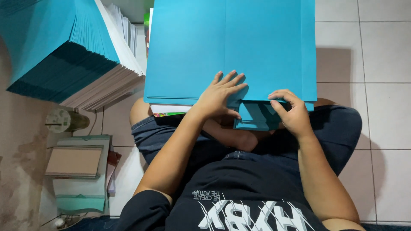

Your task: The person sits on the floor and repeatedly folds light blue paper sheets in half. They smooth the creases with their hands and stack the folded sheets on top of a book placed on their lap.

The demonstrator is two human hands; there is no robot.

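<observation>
— Left hand (220, 96)?
— Open, fingers spread, pressing flat on the blue paper sheet (231, 47) over the lap.
— Right hand (291, 113)?
— Curled, pinching the folded blue flap (254, 117) at the sheet's near edge. Blue-and-white paper stack (72, 51) sits left.

Counts: two hands in view, left hand (220, 96) and right hand (292, 113), both on one large blue paper sheet (231, 47). One small folded blue piece (257, 117) between the hands. Up-left of the left hand: one tall stack of blue and white sheets (72, 55), sheet number uncountable. One tape roll (58, 120) below that stack.
</observation>
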